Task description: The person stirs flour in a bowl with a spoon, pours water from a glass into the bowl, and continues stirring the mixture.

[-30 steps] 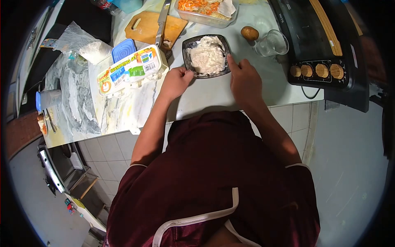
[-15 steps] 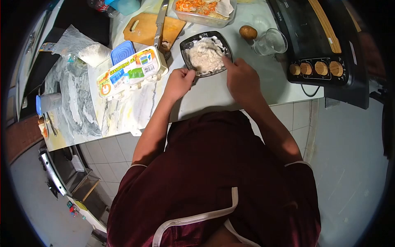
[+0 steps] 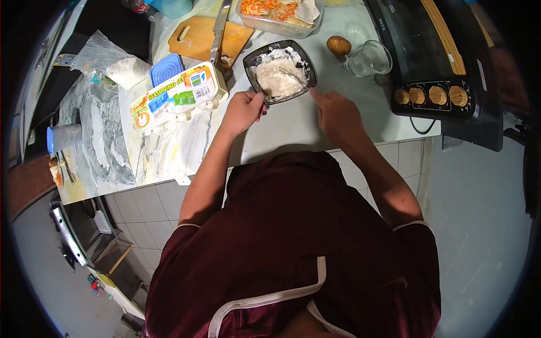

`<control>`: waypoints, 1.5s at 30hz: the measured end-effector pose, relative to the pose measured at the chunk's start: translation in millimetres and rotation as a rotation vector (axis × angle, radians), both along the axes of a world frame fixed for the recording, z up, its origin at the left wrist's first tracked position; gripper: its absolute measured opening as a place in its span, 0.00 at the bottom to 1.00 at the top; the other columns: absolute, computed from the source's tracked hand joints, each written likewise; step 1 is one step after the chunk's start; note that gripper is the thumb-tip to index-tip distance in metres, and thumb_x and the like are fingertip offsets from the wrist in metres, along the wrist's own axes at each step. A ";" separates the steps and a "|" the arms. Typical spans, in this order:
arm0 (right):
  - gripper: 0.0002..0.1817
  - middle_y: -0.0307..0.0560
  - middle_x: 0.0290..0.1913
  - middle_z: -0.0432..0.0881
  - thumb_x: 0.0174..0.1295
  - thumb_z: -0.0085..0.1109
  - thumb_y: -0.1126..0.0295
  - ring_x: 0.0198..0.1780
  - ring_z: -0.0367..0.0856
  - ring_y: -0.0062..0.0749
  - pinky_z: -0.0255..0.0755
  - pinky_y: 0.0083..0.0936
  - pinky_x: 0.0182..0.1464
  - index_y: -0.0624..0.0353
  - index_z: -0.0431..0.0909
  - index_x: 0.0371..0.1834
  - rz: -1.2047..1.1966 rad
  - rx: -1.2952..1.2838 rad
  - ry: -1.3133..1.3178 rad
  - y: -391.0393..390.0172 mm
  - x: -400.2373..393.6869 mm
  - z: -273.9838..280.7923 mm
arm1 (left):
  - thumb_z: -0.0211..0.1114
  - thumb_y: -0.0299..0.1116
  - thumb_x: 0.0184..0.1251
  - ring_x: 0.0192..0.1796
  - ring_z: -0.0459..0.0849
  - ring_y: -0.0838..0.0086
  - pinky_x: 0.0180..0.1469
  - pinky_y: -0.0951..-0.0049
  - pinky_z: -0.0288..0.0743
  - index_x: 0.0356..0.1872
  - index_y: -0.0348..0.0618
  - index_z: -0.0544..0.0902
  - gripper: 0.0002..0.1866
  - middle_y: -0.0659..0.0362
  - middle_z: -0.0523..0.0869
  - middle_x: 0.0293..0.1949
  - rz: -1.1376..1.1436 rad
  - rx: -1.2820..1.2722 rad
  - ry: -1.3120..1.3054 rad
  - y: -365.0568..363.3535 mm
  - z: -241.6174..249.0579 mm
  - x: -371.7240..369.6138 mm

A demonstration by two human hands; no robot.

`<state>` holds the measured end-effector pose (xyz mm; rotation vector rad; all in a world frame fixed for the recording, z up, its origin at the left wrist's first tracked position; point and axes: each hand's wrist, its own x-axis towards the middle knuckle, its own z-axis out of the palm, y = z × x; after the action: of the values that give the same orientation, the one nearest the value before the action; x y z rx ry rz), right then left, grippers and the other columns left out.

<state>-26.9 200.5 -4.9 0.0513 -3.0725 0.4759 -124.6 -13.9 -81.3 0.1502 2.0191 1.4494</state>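
A black square bowl [image 3: 258,54] rests on the counter in front of me, holding a thick, pale, floury mixture [image 3: 276,80] with dry white powder along its far side. My left hand [image 3: 246,112] is closed at the bowl's near left corner, thumb on the rim. Beside the near right corner, my right hand [image 3: 340,117] is closed with its index finger pointing toward the bowl. A thin handle seems to run from that hand into the mixture, but what it belongs to is hidden.
Left of the bowl are a seasoning set box [image 3: 174,97], a blue lid [image 3: 167,71] and a bag of white powder [image 3: 127,73]. Behind lie a knife [image 3: 218,35] on a cutting board [image 3: 194,42] and a food container [image 3: 276,23]. Rightward: a potato [image 3: 338,45], glass [image 3: 369,59], toaster oven [image 3: 428,62].
My right hand has moved back from over the mixture to just outside the bowl's right corner. The mixture looks smoother and gathered toward the near side. My left hand stays at the bowl.
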 end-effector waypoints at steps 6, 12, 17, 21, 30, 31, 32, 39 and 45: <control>0.21 0.52 0.34 0.78 0.60 0.49 0.75 0.32 0.81 0.45 0.77 0.38 0.35 0.56 0.76 0.57 0.018 0.049 -0.052 -8.2 6.0 4.6 | 0.55 0.40 0.67 0.17 0.77 0.75 0.26 0.71 0.71 0.21 0.34 0.79 0.20 0.56 0.78 0.14 -0.030 -0.166 0.128 -2.9 8.1 -2.1; 0.20 0.52 0.34 0.77 0.59 0.49 0.75 0.34 0.81 0.46 0.76 0.39 0.36 0.57 0.77 0.56 0.065 0.066 -0.101 -1.8 -0.7 -0.2 | 0.56 0.42 0.65 0.18 0.78 0.71 0.27 0.69 0.72 0.20 0.33 0.79 0.21 0.54 0.79 0.15 -0.034 -0.109 0.123 -6.7 3.3 -4.9; 0.19 0.51 0.31 0.76 0.60 0.49 0.75 0.32 0.79 0.48 0.74 0.42 0.36 0.53 0.79 0.54 0.049 0.047 0.033 3.5 -23.2 -8.2 | 0.57 0.41 0.64 0.20 0.78 0.68 0.29 0.66 0.72 0.22 0.32 0.80 0.20 0.51 0.78 0.16 -0.061 -0.226 0.204 -6.6 4.5 -6.2; 0.15 0.53 0.29 0.78 0.59 0.49 0.74 0.32 0.79 0.51 0.74 0.43 0.37 0.54 0.81 0.48 0.096 -0.045 0.026 3.1 -27.2 -7.5 | 0.58 0.41 0.63 0.22 0.78 0.65 0.31 0.64 0.72 0.24 0.31 0.80 0.20 0.48 0.77 0.16 -0.045 -0.187 0.119 -6.6 11.4 -7.4; 0.08 0.57 0.29 0.82 0.54 0.50 0.75 0.35 0.82 0.51 0.75 0.44 0.41 0.60 0.81 0.28 0.132 0.029 -0.071 -2.7 -45.6 7.5 | 0.57 0.39 0.64 0.22 0.73 0.75 0.30 0.67 0.70 0.27 0.31 0.79 0.17 0.54 0.76 0.17 -0.099 -0.265 0.271 -6.6 21.4 -8.7; 0.08 0.56 0.29 0.82 0.53 0.50 0.75 0.34 0.83 0.51 0.76 0.43 0.41 0.61 0.81 0.29 0.184 0.025 -0.088 -0.5 -43.6 7.9 | 0.57 0.39 0.64 0.22 0.73 0.75 0.30 0.68 0.70 0.27 0.31 0.79 0.17 0.53 0.76 0.17 -0.089 -0.263 0.246 -8.1 23.7 -7.8; 0.08 0.56 0.29 0.82 0.53 0.50 0.75 0.34 0.83 0.51 0.76 0.43 0.41 0.61 0.81 0.29 0.188 0.025 -0.088 5.0 -45.3 11.8 | 0.57 0.39 0.64 0.22 0.73 0.75 0.30 0.68 0.70 0.27 0.31 0.79 0.17 0.53 0.76 0.17 -0.086 -0.264 0.246 -9.2 21.0 -7.3; 0.14 0.56 0.34 0.83 0.57 0.47 0.73 0.39 0.81 0.53 0.75 0.46 0.46 0.55 0.83 0.39 0.125 0.157 -0.184 -2.4 -52.2 13.8 | 0.59 0.41 0.62 0.24 0.80 0.59 0.33 0.63 0.73 0.27 0.30 0.80 0.19 0.44 0.79 0.20 -0.083 -0.231 0.279 -5.3 17.1 -4.5; 0.10 0.59 0.32 0.82 0.56 0.47 0.76 0.38 0.83 0.50 0.77 0.44 0.42 0.62 0.81 0.31 0.114 0.178 -0.244 9.4 -40.1 23.4 | 0.57 0.39 0.65 0.20 0.73 0.76 0.27 0.69 0.69 0.25 0.32 0.79 0.18 0.56 0.76 0.15 -0.079 -0.220 0.278 -8.7 16.4 -1.0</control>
<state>-67.0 209.9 18.5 0.1871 -3.3580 0.2246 -125.6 -22.6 -64.9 0.3503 2.3526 1.2002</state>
